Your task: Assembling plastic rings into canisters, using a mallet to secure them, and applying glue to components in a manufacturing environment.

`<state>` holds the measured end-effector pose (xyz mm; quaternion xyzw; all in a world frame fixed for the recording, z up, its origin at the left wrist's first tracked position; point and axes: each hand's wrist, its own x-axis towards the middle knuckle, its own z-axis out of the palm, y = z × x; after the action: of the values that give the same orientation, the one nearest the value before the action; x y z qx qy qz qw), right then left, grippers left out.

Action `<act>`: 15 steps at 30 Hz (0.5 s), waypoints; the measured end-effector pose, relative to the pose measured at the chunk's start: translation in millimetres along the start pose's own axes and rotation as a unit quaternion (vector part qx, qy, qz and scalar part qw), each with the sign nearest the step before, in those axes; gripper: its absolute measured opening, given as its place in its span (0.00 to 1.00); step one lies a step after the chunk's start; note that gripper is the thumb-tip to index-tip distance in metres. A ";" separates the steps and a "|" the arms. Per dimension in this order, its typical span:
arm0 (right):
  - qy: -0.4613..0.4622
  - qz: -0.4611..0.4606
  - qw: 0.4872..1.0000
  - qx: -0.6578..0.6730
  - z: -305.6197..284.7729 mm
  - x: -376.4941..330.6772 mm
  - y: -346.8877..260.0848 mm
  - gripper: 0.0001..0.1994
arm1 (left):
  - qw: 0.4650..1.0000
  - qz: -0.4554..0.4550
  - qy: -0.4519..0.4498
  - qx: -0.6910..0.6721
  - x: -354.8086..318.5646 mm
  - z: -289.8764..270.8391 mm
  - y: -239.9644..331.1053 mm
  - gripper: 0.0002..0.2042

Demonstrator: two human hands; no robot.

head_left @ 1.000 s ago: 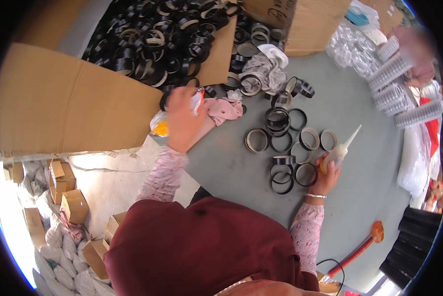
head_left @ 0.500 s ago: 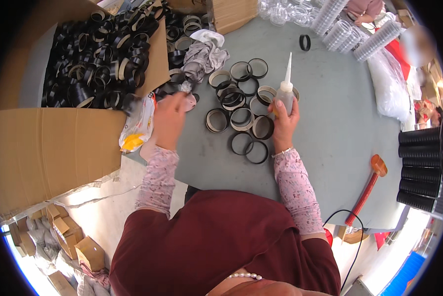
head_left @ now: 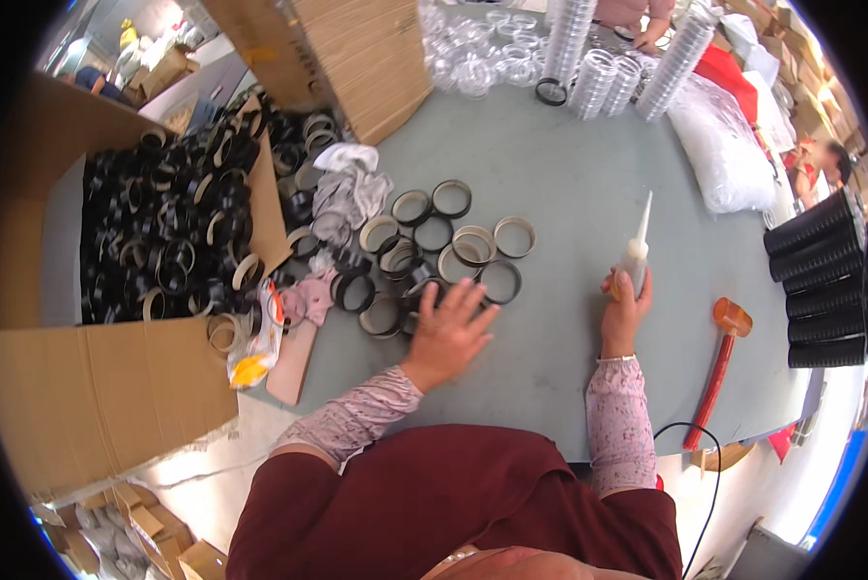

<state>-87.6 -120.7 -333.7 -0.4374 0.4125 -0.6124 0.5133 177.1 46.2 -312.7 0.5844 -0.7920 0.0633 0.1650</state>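
My left hand (head_left: 450,329) lies flat with fingers spread on the grey table (head_left: 569,184), its fingertips at the near edge of a cluster of black rings (head_left: 424,251). No ring is in its grasp. My right hand (head_left: 625,304) holds a white squeeze bottle (head_left: 635,253) upright, its long thin nozzle pointing up, standing on the table to the right of the rings. A white crumpled cloth (head_left: 352,188) lies at the far left of the ring cluster.
A big open cardboard box (head_left: 115,377) full of black rings stands at left. Clear plastic cup stacks (head_left: 588,58) and a white bag (head_left: 729,145) sit at the back. Black stacked cups (head_left: 825,280) stand at right, with an orange mallet (head_left: 719,362) near the table edge.
My left hand has come down from the box side and now rests flat by the rings. My right hand with the bottle has moved away to the right of the cluster.
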 end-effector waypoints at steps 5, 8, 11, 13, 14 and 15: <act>0.016 0.012 0.997 0.069 -12.0 7.4 -1.7 0.21 | 0.989 -0.003 0.112 -0.099 82.2 -27.2 -27.5 0.19; 0.002 0.021 0.998 0.066 -5.3 6.8 -3.0 0.23 | 0.971 -0.023 0.106 -0.214 185.9 -17.9 -48.0 0.16; -0.009 0.033 0.997 0.075 -14.6 10.1 -4.4 0.24 | 0.974 -0.057 0.138 -0.169 301.4 29.1 -86.6 0.20; -0.019 0.049 0.992 0.113 -14.9 11.0 -4.9 0.25 | 0.980 -0.039 0.194 -0.007 356.7 74.7 -128.7 0.23; -0.011 0.062 0.991 0.115 -18.5 10.0 0.2 0.25 | 0.990 -0.046 0.133 -0.012 369.2 100.1 -143.1 0.25; -0.006 0.072 0.990 0.120 -18.3 10.8 7.8 0.25 | 0.996 -0.050 0.074 -0.011 378.1 117.1 -165.5 0.27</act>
<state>-104.1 -131.4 -345.0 -0.3453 0.3632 -0.6165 0.6073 212.5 -381.4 -311.0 0.6153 -0.7478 0.0898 0.2327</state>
